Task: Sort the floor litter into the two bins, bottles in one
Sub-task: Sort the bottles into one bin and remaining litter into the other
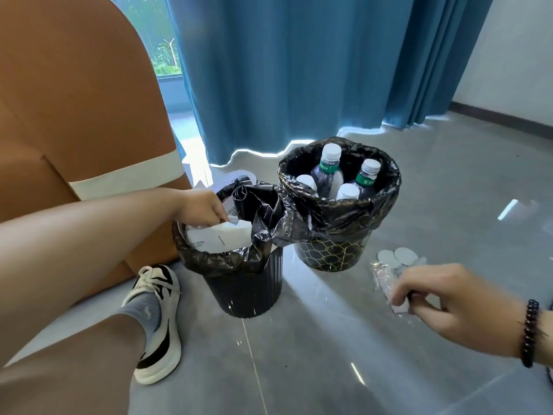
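Observation:
Two bins lined with black bags stand on the grey floor. The ribbed black bin (pixel 248 290) on the left holds white paper (pixel 220 238). My left hand (pixel 202 206) reaches over its rim, fingers curled on the paper's top edge. The patterned bin (pixel 329 253) behind and to the right holds several bottles (pixel 327 172) with white caps, standing upright. To the right, my right hand (pixel 443 298) pinches a clear plastic wrapper (pixel 386 283) low above the floor. Grey round pads (pixel 398 256) lie on the floor just beyond it.
An orange armchair (pixel 74 121) fills the left side, close to the ribbed bin. My leg and black-and-white sneaker (pixel 158 322) are planted beside that bin. Blue curtains (pixel 299 70) hang behind the bins. Glossy grey tiles (pixel 359 354) spread to the right and front.

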The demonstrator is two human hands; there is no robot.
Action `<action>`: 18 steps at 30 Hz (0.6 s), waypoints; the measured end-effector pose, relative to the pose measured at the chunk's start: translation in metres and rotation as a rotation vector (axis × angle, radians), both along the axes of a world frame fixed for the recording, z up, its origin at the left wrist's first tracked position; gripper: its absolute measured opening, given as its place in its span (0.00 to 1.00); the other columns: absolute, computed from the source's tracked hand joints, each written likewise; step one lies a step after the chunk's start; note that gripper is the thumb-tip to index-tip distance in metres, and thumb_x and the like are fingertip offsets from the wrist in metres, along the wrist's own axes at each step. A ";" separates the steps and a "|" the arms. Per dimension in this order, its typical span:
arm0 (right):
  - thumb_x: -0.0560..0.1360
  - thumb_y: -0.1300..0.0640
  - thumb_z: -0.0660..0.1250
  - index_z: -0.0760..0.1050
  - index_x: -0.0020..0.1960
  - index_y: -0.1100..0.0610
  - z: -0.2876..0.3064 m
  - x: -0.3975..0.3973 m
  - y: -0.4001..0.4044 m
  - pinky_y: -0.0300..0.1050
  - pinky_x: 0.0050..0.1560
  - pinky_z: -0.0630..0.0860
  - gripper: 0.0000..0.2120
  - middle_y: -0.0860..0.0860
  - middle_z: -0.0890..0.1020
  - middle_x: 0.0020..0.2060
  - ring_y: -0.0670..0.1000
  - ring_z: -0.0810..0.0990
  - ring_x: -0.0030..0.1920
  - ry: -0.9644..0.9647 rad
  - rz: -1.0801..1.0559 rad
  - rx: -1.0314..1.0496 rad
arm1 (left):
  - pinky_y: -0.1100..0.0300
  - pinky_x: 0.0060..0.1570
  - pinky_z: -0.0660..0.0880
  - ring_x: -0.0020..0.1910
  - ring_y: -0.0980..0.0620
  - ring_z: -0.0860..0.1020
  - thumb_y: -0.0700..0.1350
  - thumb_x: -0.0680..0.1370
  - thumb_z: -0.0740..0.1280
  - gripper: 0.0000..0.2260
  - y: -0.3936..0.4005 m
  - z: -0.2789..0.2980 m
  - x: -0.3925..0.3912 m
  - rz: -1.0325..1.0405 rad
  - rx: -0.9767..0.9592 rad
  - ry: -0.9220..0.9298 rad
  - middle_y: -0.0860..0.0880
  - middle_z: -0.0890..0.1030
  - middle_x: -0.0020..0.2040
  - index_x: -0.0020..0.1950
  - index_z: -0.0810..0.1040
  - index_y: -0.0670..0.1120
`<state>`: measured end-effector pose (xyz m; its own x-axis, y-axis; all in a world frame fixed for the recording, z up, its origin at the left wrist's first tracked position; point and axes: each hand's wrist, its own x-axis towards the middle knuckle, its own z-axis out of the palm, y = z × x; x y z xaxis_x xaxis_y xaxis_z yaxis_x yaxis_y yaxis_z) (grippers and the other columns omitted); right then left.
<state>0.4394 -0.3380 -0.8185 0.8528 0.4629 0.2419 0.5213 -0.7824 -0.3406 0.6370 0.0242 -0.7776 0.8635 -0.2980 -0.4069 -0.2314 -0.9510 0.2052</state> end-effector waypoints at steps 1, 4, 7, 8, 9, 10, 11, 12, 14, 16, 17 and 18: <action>0.63 0.66 0.65 0.74 0.41 0.44 0.002 -0.002 -0.003 0.34 0.37 0.70 0.16 0.40 0.76 0.33 0.41 0.74 0.36 -0.008 -0.017 -0.001 | 0.67 0.38 0.74 0.40 0.56 0.76 0.37 0.76 0.62 0.16 0.003 0.003 -0.002 0.031 -0.038 -0.013 0.55 0.80 0.44 0.55 0.82 0.55; 0.61 0.67 0.64 0.74 0.40 0.45 0.009 -0.009 -0.011 0.28 0.36 0.69 0.17 0.38 0.77 0.34 0.40 0.75 0.35 0.020 -0.040 -0.009 | 0.69 0.33 0.69 0.36 0.57 0.72 0.36 0.78 0.58 0.22 0.008 0.010 -0.012 0.068 -0.095 -0.010 0.57 0.74 0.39 0.64 0.76 0.58; 0.63 0.65 0.63 0.74 0.42 0.45 0.010 -0.016 -0.023 0.30 0.34 0.69 0.15 0.40 0.77 0.34 0.42 0.75 0.33 0.022 -0.079 -0.026 | 0.66 0.39 0.71 0.37 0.52 0.73 0.37 0.79 0.58 0.21 0.007 0.016 -0.024 0.055 -0.127 -0.095 0.56 0.76 0.41 0.65 0.77 0.57; 0.64 0.63 0.62 0.74 0.42 0.45 0.011 -0.020 -0.028 0.31 0.34 0.70 0.14 0.41 0.78 0.34 0.43 0.75 0.33 0.021 -0.091 -0.025 | 0.65 0.44 0.73 0.42 0.52 0.76 0.37 0.78 0.58 0.20 0.005 0.017 -0.027 0.049 -0.148 -0.172 0.56 0.78 0.45 0.64 0.78 0.55; 0.65 0.61 0.60 0.74 0.42 0.45 0.011 -0.023 -0.032 0.32 0.34 0.71 0.12 0.41 0.78 0.34 0.43 0.76 0.33 0.025 -0.096 -0.023 | 0.63 0.51 0.74 0.50 0.51 0.78 0.38 0.78 0.60 0.18 0.001 0.017 -0.029 0.038 -0.183 -0.275 0.55 0.80 0.51 0.63 0.79 0.54; 0.66 0.58 0.59 0.75 0.42 0.45 0.012 -0.026 -0.035 0.33 0.35 0.72 0.11 0.41 0.79 0.34 0.43 0.77 0.34 0.036 -0.109 -0.014 | 0.61 0.57 0.73 0.55 0.51 0.78 0.38 0.78 0.61 0.16 -0.005 0.018 -0.032 0.023 -0.249 -0.382 0.54 0.80 0.55 0.61 0.80 0.52; 0.66 0.58 0.59 0.75 0.42 0.46 0.013 -0.027 -0.038 0.33 0.35 0.72 0.10 0.41 0.79 0.35 0.42 0.77 0.34 0.055 -0.129 0.008 | 0.60 0.59 0.72 0.56 0.52 0.77 0.37 0.77 0.62 0.15 -0.012 0.019 -0.039 0.000 -0.319 -0.483 0.54 0.80 0.56 0.58 0.81 0.51; 0.65 0.59 0.59 0.75 0.41 0.46 0.014 -0.031 -0.044 0.31 0.36 0.72 0.11 0.40 0.79 0.36 0.41 0.77 0.35 0.068 -0.163 0.023 | 0.59 0.58 0.72 0.54 0.52 0.77 0.37 0.77 0.62 0.13 -0.025 0.020 -0.047 -0.040 -0.370 -0.567 0.54 0.80 0.54 0.55 0.82 0.50; 0.64 0.61 0.61 0.75 0.42 0.46 0.010 -0.034 -0.056 0.28 0.37 0.70 0.12 0.35 0.79 0.38 0.37 0.76 0.36 0.096 -0.230 0.023 | 0.58 0.54 0.72 0.51 0.51 0.76 0.40 0.77 0.61 0.11 -0.052 0.022 -0.066 -0.168 -0.313 -0.731 0.54 0.80 0.50 0.51 0.82 0.49; 0.68 0.61 0.63 0.76 0.39 0.45 0.001 -0.034 -0.071 0.27 0.37 0.69 0.11 0.32 0.78 0.36 0.35 0.76 0.37 0.190 -0.311 -0.051 | 0.56 0.50 0.73 0.50 0.49 0.78 0.45 0.75 0.58 0.13 -0.078 0.021 -0.082 -0.334 -0.163 -0.878 0.53 0.83 0.46 0.48 0.83 0.49; 0.70 0.60 0.63 0.75 0.39 0.43 -0.006 -0.033 -0.079 0.27 0.37 0.68 0.11 0.34 0.78 0.34 0.35 0.75 0.37 0.255 -0.345 -0.120 | 0.55 0.48 0.73 0.48 0.48 0.79 0.46 0.73 0.58 0.13 -0.090 0.020 -0.087 -0.387 -0.124 -0.895 0.53 0.83 0.44 0.46 0.82 0.49; 0.72 0.59 0.63 0.75 0.41 0.42 -0.014 -0.031 -0.086 0.27 0.38 0.68 0.11 0.36 0.78 0.34 0.36 0.75 0.36 0.325 -0.378 -0.200 | 0.56 0.46 0.72 0.45 0.47 0.78 0.46 0.72 0.57 0.13 -0.100 0.018 -0.089 -0.424 -0.117 -0.879 0.53 0.83 0.41 0.44 0.82 0.49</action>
<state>0.4082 -0.4238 -0.8327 0.9852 0.1186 -0.1241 0.0826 -0.9613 -0.2628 0.5476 -0.0761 -0.7598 0.6569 -0.6504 0.3815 -0.6642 -0.7386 -0.1155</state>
